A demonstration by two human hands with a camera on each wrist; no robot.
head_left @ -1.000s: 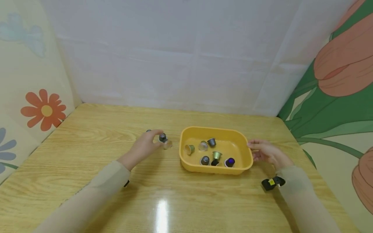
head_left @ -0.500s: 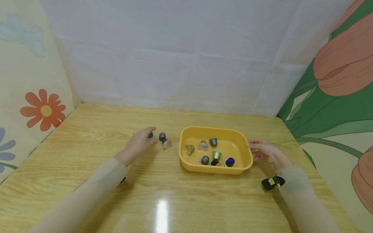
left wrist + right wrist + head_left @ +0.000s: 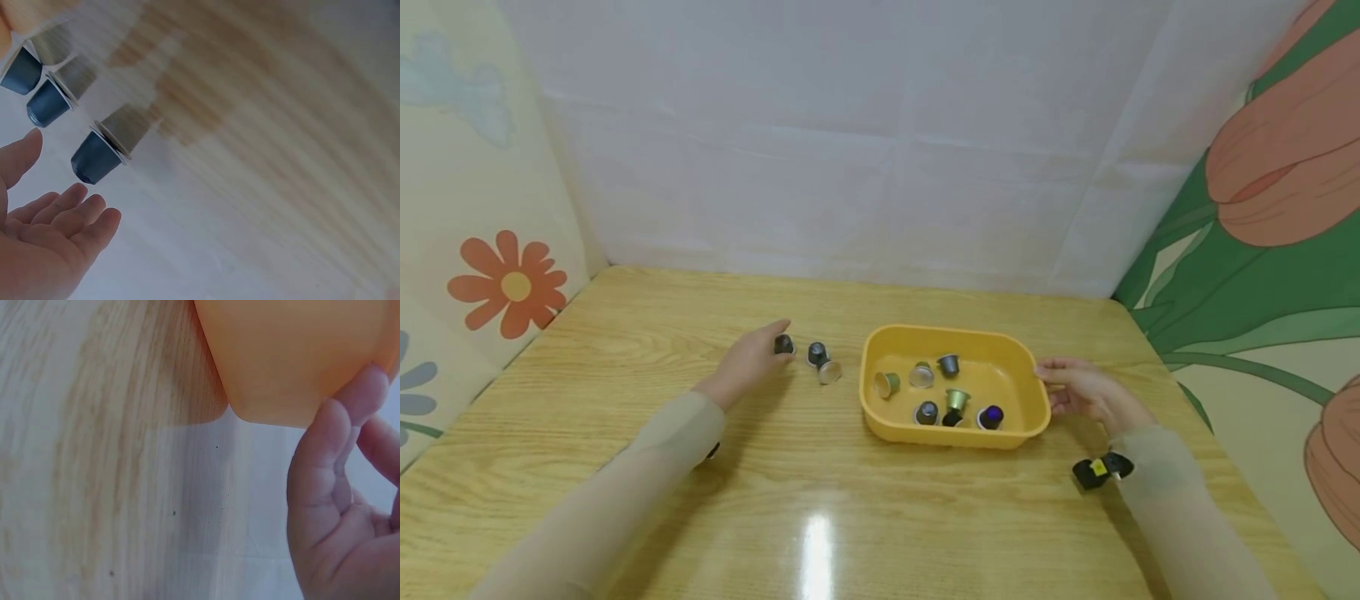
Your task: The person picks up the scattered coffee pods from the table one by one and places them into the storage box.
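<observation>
At the left of the table my left hand has its fingers and thumb spread around a dark coffee capsule, with a gap between fingertips and capsule in the left wrist view. A second dark capsule stands just to its right. Touching that one or close by, another capsule lies with its pale lid facing up and forward. My right hand holds the right rim of a yellow plastic tray; its fingertips bear on the outer wall.
Inside the tray lie several capsules, among them a gold one, a purple-topped one and a dark grey one. A white cloth hangs behind the wooden table.
My left hand has drawn back leftward from the two capsules nearer the tray to the leftmost dark capsule, which now shows between its fingers. The right hand and tray have stayed put.
</observation>
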